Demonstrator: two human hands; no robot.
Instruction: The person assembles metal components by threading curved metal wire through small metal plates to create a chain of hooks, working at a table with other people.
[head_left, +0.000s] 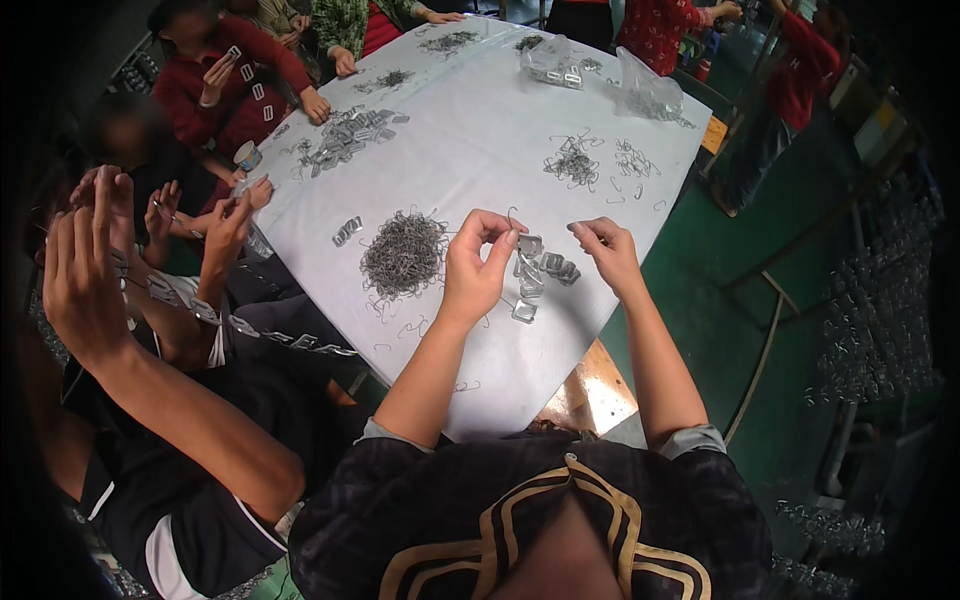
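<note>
My left hand (476,266) is closed in a pinch on a thin wire hook (512,216) whose bent end stands up above the thumb. Just right of those fingertips are several flat silvery metal pieces with slots (530,285); I cannot tell whether the topmost one hangs from the hook. My right hand (612,254) is a little way to the right, thumb and forefinger pressed together. A small dark bit shows at its fingertips, too small to name. Left of my left hand lies a dense pile of wire hooks (403,253), with loose ones scattered in front of it.
Two metal pieces (347,232) lie beyond the pile on the white-covered table (460,140). Farther off are more hooks (573,162), a heap of metal pieces (350,135), clear plastic bags (648,90) and a paper cup (247,155). At left, a co-worker's hand (85,270) raises a chain of linked pieces.
</note>
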